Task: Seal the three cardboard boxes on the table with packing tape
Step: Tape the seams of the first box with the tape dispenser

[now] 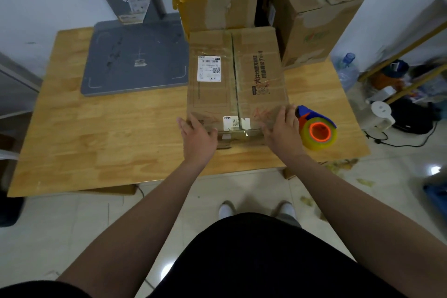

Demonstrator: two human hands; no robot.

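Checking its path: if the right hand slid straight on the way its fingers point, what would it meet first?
The right hand lies flat on the front box, and its fingers point away along the box top. Past that top, it would likely meet the tall back-right box first, though depth is unclear.

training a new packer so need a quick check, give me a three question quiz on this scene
1. True or false: a hand holds the tape dispenser.
2. Where does the dispenser lie, relative to the front box? A) its left B) its right C) on top
3. Fill in: the left hand and right hand press the box's ___ edge.
Key: 1 false; 2 B; 3 near.
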